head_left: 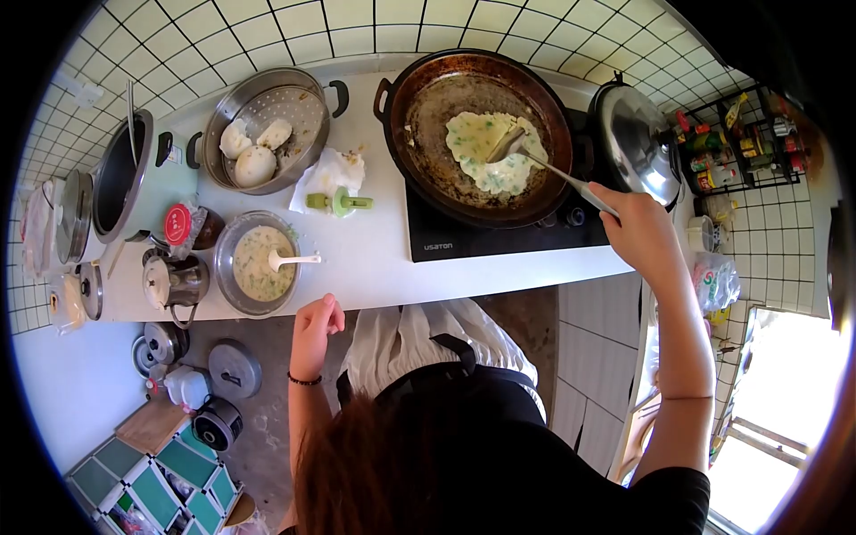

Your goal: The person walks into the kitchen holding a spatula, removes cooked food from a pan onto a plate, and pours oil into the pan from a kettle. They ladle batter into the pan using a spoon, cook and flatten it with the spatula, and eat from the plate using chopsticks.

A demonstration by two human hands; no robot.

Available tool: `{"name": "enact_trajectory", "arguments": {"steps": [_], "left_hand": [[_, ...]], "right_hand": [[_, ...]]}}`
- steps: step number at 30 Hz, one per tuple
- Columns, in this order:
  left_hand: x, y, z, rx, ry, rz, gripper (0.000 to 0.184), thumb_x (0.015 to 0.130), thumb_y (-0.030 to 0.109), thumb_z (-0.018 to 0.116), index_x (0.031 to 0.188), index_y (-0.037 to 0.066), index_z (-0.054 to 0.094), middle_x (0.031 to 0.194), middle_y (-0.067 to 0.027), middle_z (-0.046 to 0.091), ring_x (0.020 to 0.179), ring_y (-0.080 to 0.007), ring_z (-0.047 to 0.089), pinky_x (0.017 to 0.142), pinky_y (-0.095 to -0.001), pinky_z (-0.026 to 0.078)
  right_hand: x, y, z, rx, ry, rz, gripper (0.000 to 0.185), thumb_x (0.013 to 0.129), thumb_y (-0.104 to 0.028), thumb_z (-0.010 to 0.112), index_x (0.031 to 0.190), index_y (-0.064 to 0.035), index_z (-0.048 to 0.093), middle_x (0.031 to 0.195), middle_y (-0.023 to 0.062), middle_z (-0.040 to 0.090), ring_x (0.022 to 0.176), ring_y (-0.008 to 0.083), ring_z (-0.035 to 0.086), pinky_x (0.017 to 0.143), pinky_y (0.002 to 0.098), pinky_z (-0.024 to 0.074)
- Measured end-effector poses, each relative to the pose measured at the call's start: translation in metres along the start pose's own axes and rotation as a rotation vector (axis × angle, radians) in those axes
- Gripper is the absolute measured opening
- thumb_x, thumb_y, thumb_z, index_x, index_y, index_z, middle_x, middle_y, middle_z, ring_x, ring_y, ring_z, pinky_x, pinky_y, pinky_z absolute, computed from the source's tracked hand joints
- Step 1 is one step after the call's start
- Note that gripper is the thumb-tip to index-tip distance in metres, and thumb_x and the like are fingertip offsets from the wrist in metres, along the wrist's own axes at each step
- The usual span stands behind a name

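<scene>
My right hand point(637, 227) is wrapped round the handle of a metal spatula point(562, 174). The spatula's blade rests on a pale pancake with green flecks point(473, 138), which lies in a wide dark frying pan point(431, 111). Under the pan is a black induction cooktop point(437, 247). My left hand point(316, 332) hangs at the counter's front edge, fingers curled in and holding nothing. Just beyond it stands a metal bowl point(222, 266) of green-flecked batter point(254, 267), with a white spoon point(299, 259) in it.
A steamer pot point(211, 147) with several white buns point(256, 166) sits at the back left. Near it lie a crumpled paper point(334, 169) and a green brush-like tool point(341, 202). Right of the pan are a lidded wok point(635, 134) and a spice rack point(744, 143).
</scene>
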State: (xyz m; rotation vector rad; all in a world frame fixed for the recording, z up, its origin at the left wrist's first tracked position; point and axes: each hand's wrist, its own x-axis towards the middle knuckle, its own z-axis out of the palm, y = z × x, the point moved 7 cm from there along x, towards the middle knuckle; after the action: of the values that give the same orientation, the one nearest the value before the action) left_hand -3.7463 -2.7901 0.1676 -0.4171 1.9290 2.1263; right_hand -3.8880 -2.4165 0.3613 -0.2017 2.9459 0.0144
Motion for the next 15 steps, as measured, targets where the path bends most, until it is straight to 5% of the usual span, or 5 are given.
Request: {"name": "enact_trajectory", "arguments": {"steps": [15], "left_hand": [[-0.001,-0.005,-0.008,0.018,0.016,0.002,0.049,0.095,0.03,0.042,0.054,0.004,0.047,0.054,0.0022,0.039,0.053,-0.0062,0.029,0.051,-0.024,0.023]], "right_hand": [[-0.034,-0.042,0.0,0.047,0.018,-0.178,0.037,0.079,-0.01,0.057,0.115,-0.0106,0.06,0.065,0.0176,0.059,0.059,0.0342,0.058,0.055,0.0435,0.0467]]}}
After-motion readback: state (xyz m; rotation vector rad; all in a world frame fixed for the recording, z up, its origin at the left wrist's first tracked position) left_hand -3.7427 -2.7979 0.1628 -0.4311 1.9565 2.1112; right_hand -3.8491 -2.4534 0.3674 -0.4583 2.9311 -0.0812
